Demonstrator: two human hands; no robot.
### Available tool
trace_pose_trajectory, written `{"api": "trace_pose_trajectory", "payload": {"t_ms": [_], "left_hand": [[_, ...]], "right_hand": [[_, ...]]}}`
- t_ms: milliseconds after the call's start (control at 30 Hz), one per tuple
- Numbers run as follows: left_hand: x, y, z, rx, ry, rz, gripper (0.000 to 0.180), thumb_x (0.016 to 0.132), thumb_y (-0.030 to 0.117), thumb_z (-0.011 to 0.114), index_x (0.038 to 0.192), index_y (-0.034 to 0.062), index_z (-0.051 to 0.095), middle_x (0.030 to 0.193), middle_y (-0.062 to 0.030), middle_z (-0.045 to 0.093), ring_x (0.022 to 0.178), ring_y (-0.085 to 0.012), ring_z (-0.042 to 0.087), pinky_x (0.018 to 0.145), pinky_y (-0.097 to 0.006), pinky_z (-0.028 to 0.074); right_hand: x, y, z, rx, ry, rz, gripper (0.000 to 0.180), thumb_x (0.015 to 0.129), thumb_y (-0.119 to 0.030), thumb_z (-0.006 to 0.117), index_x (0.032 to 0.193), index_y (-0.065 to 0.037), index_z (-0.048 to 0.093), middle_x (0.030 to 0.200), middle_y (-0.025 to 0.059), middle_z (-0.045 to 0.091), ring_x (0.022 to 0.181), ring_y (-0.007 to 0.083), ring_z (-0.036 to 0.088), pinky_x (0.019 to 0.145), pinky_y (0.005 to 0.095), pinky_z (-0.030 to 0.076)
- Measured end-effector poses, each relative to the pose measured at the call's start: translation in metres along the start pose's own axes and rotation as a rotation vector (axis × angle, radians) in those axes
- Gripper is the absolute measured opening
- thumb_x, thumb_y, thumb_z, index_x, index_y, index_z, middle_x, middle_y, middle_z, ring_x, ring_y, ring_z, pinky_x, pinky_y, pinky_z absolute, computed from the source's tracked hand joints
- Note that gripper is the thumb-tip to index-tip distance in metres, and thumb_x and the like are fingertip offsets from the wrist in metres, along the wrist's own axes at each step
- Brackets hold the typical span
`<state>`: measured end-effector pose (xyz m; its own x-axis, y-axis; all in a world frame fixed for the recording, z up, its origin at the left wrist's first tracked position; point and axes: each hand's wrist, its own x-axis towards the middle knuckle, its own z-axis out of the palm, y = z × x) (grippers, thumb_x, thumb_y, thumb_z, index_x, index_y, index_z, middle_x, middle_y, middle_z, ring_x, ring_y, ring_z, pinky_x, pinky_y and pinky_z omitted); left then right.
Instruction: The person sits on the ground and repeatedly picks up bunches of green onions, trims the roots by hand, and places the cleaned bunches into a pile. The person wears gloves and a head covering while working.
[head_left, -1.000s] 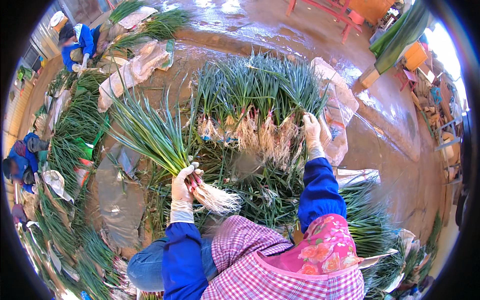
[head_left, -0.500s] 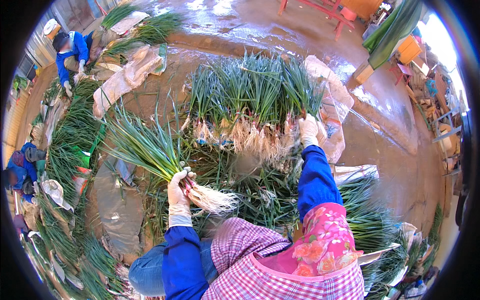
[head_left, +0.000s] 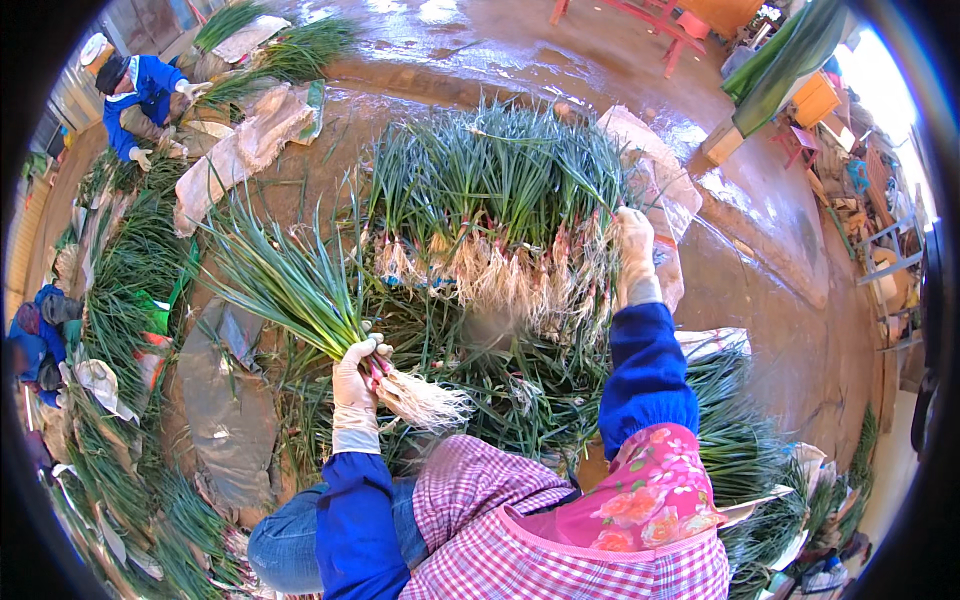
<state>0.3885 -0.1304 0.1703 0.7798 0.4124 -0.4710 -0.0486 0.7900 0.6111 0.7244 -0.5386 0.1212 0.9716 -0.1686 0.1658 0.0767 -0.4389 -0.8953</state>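
A bunch of spring onions (head_left: 290, 285) with green leaves, reddish stems and pale roots is held in my gloved left hand (head_left: 358, 375). Its leaves point up to the left, and the roots stick out to the right of my fingers. Ahead of me, more spring onions (head_left: 500, 180) stand packed in a row, leaves away from me and roots (head_left: 510, 270) toward me. My gloved right hand (head_left: 634, 245) is at the right end of this row, its fingers stretched along the side of the outermost stems. Loose green leaves (head_left: 490, 370) lie between the row and my lap.
Pale sacks (head_left: 655, 185) lie right of the row, another sack (head_left: 245, 150) at the upper left. More spring onions (head_left: 740, 430) are heaped at my right. A person in blue (head_left: 145, 95) crouches far left, with other onion piles (head_left: 130, 270) nearby. A red bench (head_left: 650, 25) stands far back.
My right hand has shifted slightly right, out from the stems to the row's outer side. My left hand keeps its bunch almost still. The person at the upper left has raised an arm.
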Motion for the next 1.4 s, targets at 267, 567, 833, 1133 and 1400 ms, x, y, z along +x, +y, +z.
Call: {"api": "trace_pose_trajectory", "payload": {"t_ms": [267,567,833,1133,1400], "left_hand": [[-0.009,-0.023,0.027,0.256,-0.058,-0.033,0.031,0.083,0.013,0.070,0.109,-0.0020,0.060,0.081,-0.0108,0.068,0.051,-0.0108,0.058,0.040,-0.019,0.041],[-0.009,-0.002,0.012,-0.002,-0.122,-0.011,0.033,0.081,0.007,0.068,0.110,-0.0016,0.056,0.095,-0.0150,0.067,0.086,-0.0263,0.068,0.068,-0.039,0.058],[-0.014,0.002,0.011,0.162,-0.120,-0.024,0.027,0.082,0.009,0.063,0.103,-0.0063,0.061,0.085,-0.0146,0.068,0.069,-0.0229,0.066,0.062,-0.035,0.056],[-0.005,0.006,0.005,0.602,-0.037,0.046,0.016,0.079,0.015,0.070,0.084,-0.0007,0.068,0.063,-0.0085,0.067,0.040,-0.0082,0.053,0.034,-0.017,0.033],[-0.010,0.013,0.008,0.716,0.062,0.146,0.010,0.078,0.004,0.071,0.079,-0.0018,0.064,0.063,-0.0101,0.066,0.038,-0.0124,0.055,0.033,-0.023,0.040]], "right_hand": [[-0.216,-0.154,0.080,-0.202,-0.054,-0.498,0.018,0.077,-0.012,0.070,0.095,-0.008,0.066,0.087,0.0119,0.065,0.075,0.0314,0.064,0.067,0.0384,0.051],[-0.252,-0.198,0.118,0.323,-0.728,-0.396,0.023,0.087,-0.023,0.066,0.100,-0.004,0.068,0.090,0.0040,0.066,0.077,0.0142,0.061,0.068,0.0275,0.050],[-0.247,-0.213,0.164,0.640,-0.968,0.426,0.022,0.094,-0.023,0.060,0.092,-0.002,0.065,0.072,0.0018,0.060,0.060,0.0082,0.052,0.054,0.0226,0.041],[-0.241,-0.177,0.173,0.519,-1.070,0.257,0.027,0.088,-0.027,0.067,0.093,-0.001,0.068,0.077,0.0039,0.067,0.060,0.0092,0.059,0.054,0.0236,0.047],[-0.310,-0.103,0.180,-0.542,-1.213,-0.273,0.025,0.078,-0.027,0.059,0.084,-0.005,0.070,0.081,0.0171,0.069,0.081,0.0301,0.069,0.076,0.0433,0.053]]}}
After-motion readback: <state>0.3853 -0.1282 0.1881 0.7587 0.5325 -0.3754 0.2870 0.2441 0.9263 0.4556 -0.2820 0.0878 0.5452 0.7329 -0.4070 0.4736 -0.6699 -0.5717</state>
